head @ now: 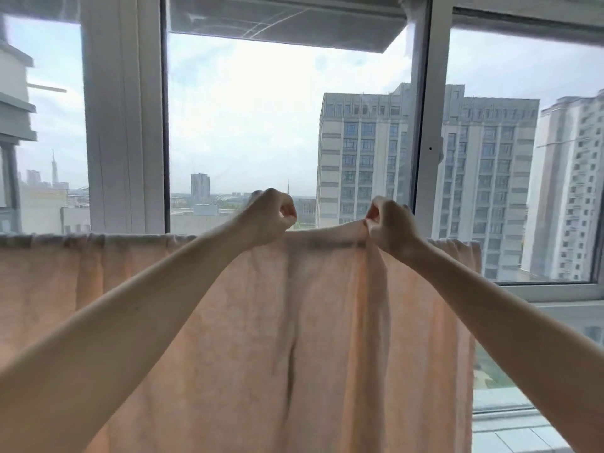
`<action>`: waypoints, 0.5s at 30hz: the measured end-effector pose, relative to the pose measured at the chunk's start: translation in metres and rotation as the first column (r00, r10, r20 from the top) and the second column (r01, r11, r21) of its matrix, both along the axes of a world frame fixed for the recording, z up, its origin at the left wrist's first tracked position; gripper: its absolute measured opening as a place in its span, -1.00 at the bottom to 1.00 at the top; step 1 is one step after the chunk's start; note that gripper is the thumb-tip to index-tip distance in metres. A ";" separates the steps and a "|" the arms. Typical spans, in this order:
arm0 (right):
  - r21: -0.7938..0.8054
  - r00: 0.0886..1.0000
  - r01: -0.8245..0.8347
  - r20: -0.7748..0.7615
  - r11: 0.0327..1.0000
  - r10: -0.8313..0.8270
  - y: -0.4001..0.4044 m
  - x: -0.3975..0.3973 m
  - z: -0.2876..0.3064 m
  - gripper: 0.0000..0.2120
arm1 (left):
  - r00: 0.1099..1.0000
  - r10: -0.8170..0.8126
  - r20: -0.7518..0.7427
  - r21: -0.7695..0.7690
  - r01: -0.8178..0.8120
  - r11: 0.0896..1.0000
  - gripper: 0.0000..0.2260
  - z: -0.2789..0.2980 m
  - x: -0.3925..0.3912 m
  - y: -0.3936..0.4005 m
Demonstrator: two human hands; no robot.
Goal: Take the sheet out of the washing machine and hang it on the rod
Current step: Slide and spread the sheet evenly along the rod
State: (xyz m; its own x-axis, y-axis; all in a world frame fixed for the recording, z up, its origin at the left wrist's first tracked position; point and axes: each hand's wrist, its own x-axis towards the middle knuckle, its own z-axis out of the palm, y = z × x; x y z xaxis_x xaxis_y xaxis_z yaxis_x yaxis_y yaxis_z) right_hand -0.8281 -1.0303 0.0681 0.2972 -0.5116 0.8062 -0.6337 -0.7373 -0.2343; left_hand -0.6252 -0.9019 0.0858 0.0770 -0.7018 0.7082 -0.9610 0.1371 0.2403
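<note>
Sheet, peach-coloured, was draped over the rod and hung down in front of the window. The rod itself was hidden under the fold; its line ran left to right across the room, level with both hands.

Left hand had its grip closed in a fist on the top fold, fingers curled down into the cloth. Right hand pinched the same fold between thumb and curled fingers, lifting a small ridge of fabric. The two hands sat near one another, with a short taut span of sheet between them, right of the sheet's middle.

The sheet's long axis lay along the rod. Most of the cloth stretched away to the left of the left hand; to the right of the right hand it bunched in gathers near its edge.

Judgement: hanging was nearly done, and spreading remained. The right hand stood nearer the gathered end, so a pull rightward along the rod looked the likely need.
</note>
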 end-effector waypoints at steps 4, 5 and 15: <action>0.172 0.986 -0.070 -0.139 0.983 0.095 -0.001 -0.016 0.000 -0.88 | 0.998 -0.004 0.059 0.169 -0.006 0.986 -0.88 -0.020 0.015 -0.006; 0.203 0.972 -0.125 -0.173 0.971 0.161 0.002 -0.014 -0.001 -0.90 | 0.999 -0.017 0.029 0.155 0.013 0.988 -0.88 -0.023 0.017 -0.006; -0.010 0.943 -0.239 -0.243 0.971 0.230 0.012 0.020 -0.014 -0.93 | 0.997 0.021 -0.077 -0.073 -0.027 0.997 -0.94 -0.029 0.004 -0.011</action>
